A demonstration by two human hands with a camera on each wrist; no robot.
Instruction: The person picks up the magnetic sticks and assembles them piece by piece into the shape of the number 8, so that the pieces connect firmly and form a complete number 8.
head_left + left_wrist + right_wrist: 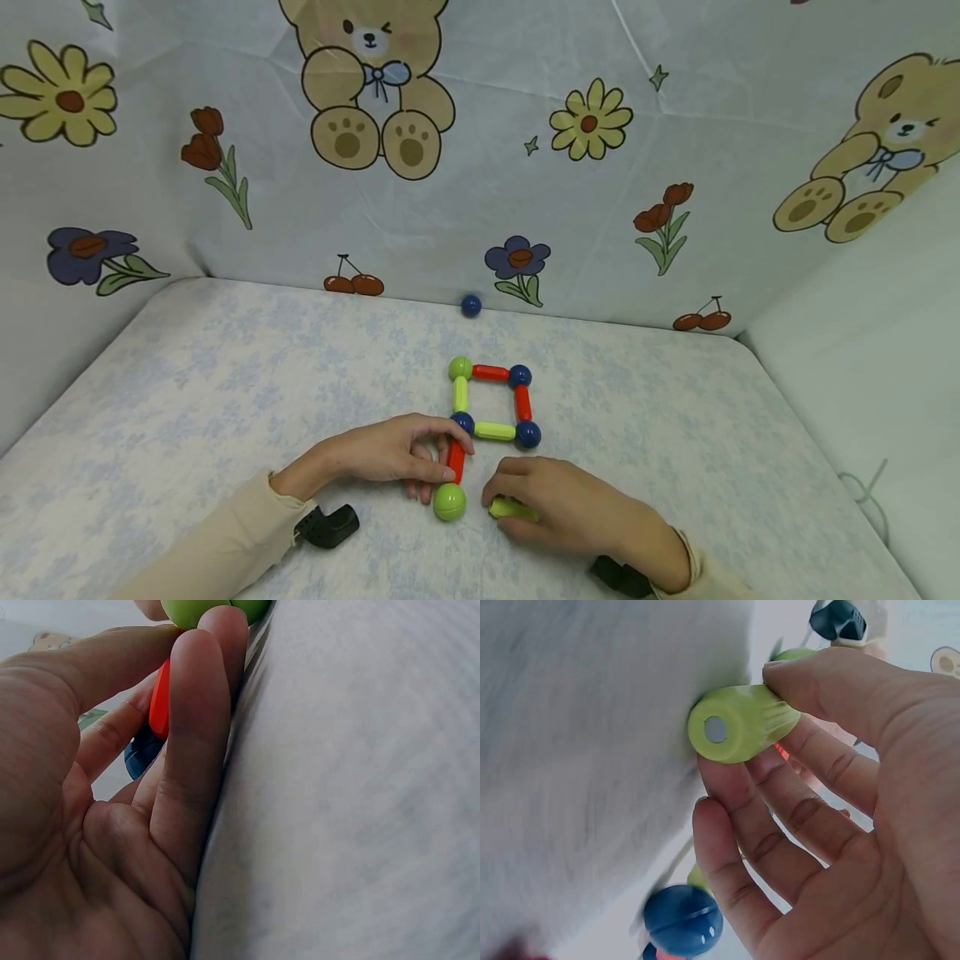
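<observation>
My left hand (397, 452) pinches a red magnetic stick (456, 461) between thumb and fingers. A light green ball (450, 502) sits at the stick's near end, and a dark blue ball (462, 422) at its far end, partly behind the fingers. Beyond lies a square of red and green sticks with balls at its corners, including a blue ball (528, 434) at the near right. To the right, my right hand (562, 504) holds a loose green magnetic stick (735, 724) low over the table. A grey metal disc shows in that stick's end in the right wrist view.
A single blue ball (471, 306) lies at the back of the table (225, 375), near the printed cloth backdrop (480, 192). Black wrist devices (330, 527) sit by both sleeves. At the right, a pale cord (870, 492) hangs by the white wall.
</observation>
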